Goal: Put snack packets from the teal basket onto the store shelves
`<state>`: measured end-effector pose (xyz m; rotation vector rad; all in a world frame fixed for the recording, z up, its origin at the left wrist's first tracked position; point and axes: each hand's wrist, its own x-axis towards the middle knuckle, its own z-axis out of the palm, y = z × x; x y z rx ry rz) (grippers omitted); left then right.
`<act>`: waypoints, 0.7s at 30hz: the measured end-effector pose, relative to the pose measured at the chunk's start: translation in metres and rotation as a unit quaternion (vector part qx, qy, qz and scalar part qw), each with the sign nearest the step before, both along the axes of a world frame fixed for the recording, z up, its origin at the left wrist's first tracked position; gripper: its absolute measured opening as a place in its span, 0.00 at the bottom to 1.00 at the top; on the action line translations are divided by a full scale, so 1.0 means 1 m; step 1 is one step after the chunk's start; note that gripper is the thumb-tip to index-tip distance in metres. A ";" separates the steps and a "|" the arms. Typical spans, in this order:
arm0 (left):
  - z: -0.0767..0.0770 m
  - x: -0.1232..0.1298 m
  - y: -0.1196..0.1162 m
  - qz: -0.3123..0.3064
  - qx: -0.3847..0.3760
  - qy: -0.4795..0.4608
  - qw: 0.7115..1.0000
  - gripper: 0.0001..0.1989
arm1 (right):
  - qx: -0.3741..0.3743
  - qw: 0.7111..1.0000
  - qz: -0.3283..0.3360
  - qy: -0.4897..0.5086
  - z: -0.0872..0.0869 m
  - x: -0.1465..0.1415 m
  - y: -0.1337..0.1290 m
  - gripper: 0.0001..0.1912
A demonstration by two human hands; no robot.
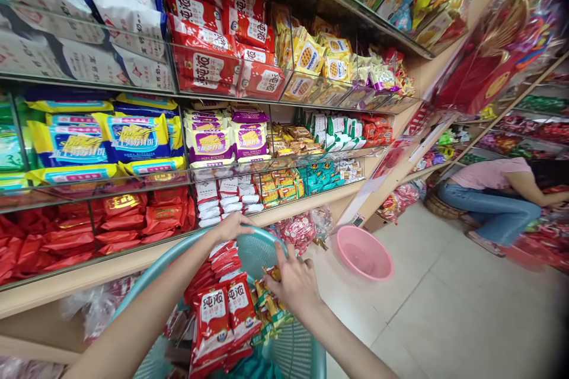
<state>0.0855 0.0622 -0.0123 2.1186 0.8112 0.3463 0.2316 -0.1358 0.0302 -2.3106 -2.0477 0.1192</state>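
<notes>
A teal plastic basket (306, 343) stands before me, filled with snack packets. Inside it are large red-and-white biscuit packets (213, 314), a stack of small red-and-white packets (223, 257) and small yellow-and-green packets (267, 308). My left hand (233, 226) is over the basket's far side, just above the small red-and-white stack, fingers stretched out to the right. Over the yellow-and-green packets lies my right hand (296, 278), its fingers spread and its thumb against them. Teal packets (253, 365) show at the bottom of the basket.
Glass-fronted shelves (226, 174) hold several kinds of packed biscuits, including red packets (211, 70) and soda biscuits (137, 139). A pink basin (362, 253) sits on the tiled floor (431, 314). At right, a person (493, 195) crouches by other shelves.
</notes>
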 end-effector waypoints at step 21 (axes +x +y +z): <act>-0.001 0.000 0.000 0.005 -0.002 0.001 1.000 0.22 | -0.096 0.954 0.240 0.150 0.024 0.079 -0.023 0.45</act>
